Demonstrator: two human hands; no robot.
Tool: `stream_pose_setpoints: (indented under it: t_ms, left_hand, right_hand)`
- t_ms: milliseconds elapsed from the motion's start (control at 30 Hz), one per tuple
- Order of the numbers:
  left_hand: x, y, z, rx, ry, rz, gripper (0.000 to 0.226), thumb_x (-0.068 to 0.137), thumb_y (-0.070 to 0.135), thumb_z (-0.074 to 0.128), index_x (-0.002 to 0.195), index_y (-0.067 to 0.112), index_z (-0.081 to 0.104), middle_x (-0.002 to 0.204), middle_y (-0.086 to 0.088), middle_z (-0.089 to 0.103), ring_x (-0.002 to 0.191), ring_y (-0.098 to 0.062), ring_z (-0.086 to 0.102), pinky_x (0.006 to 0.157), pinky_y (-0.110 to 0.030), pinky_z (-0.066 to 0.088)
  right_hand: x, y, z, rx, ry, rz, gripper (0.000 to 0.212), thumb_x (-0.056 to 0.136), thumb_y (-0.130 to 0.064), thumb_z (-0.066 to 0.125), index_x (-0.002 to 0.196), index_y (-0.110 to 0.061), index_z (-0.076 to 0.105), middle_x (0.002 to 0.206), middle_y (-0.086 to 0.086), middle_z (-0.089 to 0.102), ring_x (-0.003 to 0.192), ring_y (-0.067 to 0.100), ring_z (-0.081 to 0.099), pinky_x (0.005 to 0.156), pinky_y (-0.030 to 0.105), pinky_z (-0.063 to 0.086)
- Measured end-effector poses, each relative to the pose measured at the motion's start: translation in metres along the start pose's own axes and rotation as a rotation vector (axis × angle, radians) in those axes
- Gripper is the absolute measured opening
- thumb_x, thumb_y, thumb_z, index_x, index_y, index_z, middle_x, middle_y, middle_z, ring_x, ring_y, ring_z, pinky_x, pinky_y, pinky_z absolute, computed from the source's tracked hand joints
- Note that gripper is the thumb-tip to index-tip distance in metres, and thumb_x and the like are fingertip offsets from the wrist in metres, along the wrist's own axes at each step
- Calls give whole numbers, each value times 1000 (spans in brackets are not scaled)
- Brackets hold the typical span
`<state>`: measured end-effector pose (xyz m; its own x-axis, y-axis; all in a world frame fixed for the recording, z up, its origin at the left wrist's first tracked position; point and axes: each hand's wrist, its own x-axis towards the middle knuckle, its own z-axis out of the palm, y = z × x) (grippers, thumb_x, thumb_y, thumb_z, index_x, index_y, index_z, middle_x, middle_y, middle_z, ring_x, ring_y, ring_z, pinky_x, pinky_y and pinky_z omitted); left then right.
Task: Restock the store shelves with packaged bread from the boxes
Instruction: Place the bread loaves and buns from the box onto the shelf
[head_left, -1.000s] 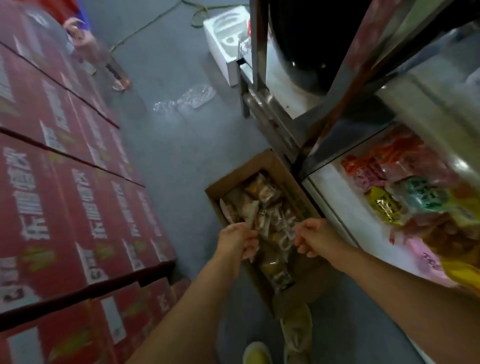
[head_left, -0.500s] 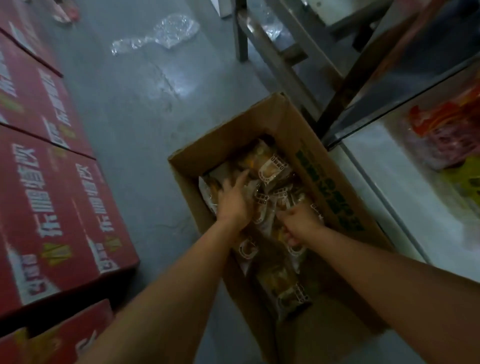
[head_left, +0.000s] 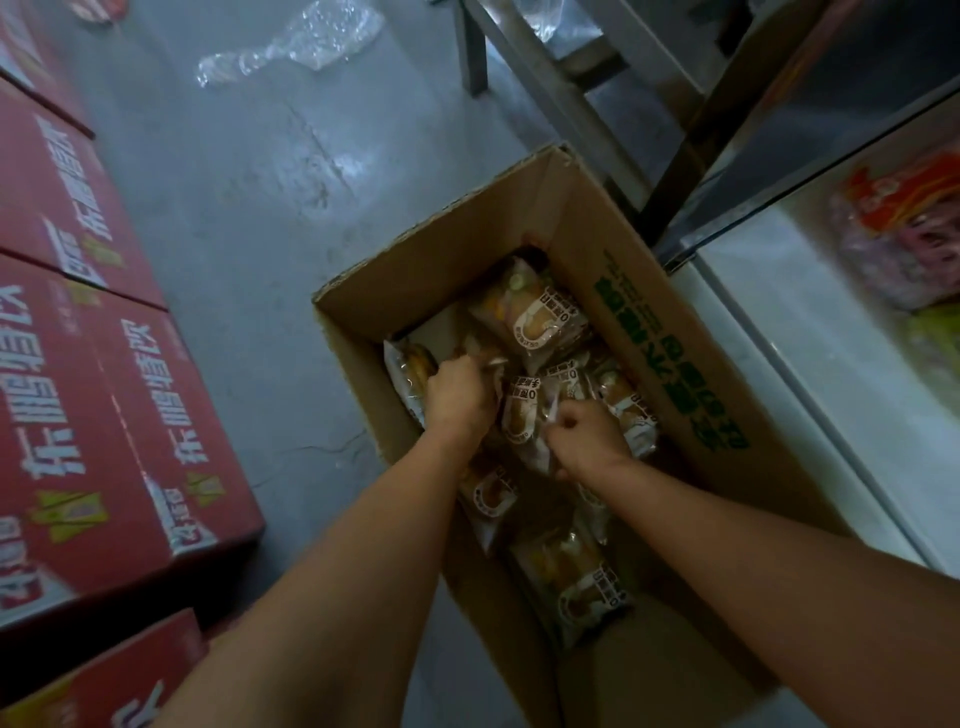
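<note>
Bread packets (head_left: 540, 319) in box (head_left: 649, 332), fingers (head_left: 558, 423) gripping them

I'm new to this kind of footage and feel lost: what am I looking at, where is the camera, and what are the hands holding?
There is no machine here. A person wears a wide-angle camera on the head, so you look down along their own two arms.

On the grey floor stands an open cardboard box with green print on one flap. Inside lie clear packets of bread. The left hand and the right hand are both inside the box, fingers curled round packets in the pile; how many each grips is hard to tell.

To the left are stacked red cartons with white lettering. To the right is a white shelf with colourful packaged goods on it, and a metal rack frame beyond the box. Crumpled clear plastic lies on the floor further away.
</note>
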<state>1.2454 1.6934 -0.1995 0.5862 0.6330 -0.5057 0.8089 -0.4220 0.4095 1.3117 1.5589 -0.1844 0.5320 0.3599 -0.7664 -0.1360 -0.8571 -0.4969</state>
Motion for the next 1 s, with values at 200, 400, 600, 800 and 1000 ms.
stream_pose_setpoints:
  t_ms: [200, 400, 600, 800, 1000]
  left_hand:
    - [-59, 21, -30, -872, -40, -180, 26, 104, 17, 47, 120, 23, 67, 128, -2, 66, 116, -16, 62, 100, -35, 52]
    - [-145, 54, -80, -1317, -207, -378, 25, 105, 27, 43, 115, 27, 65, 121, -11, 68, 106, -36, 67, 76, -48, 59]
    - [-226, 105, -138, -1620, -334, -460, 42, 103, 44, 38, 132, 18, 57, 129, -19, 64, 116, -43, 61, 89, -59, 52]
    - [-319, 179, -219, -1400, -332, -319, 52, 87, 36, 71, 129, 10, 57, 121, -19, 67, 107, -38, 67, 72, -49, 60]
    - [-401, 226, -283, -1396, -323, -292, 30, 92, 13, 65, 120, 9, 54, 109, -21, 69, 94, -38, 70, 66, -50, 61]
  right_hand:
    - [-64, -10, -52, 300, -29, -11, 19, 96, -10, 50, 82, -9, 62, 81, 6, 63, 73, 16, 61, 59, 24, 43]
    - [-151, -30, -117, 510, 141, 15, 26, 89, -5, 51, 65, -13, 61, 65, 3, 62, 58, 12, 60, 48, 21, 41]
    - [-260, -50, -182, 734, 67, 37, 18, 90, -4, 46, 91, -7, 64, 90, 17, 69, 89, 32, 66, 67, 39, 56]
    - [-379, -61, -242, 936, 108, 7, 23, 87, 0, 44, 99, 0, 64, 94, 21, 67, 90, 34, 66, 67, 40, 55]
    - [-500, -60, -291, 977, 89, -159, 28, 84, 8, 47, 109, 6, 61, 100, 24, 67, 81, 30, 69, 67, 40, 60]
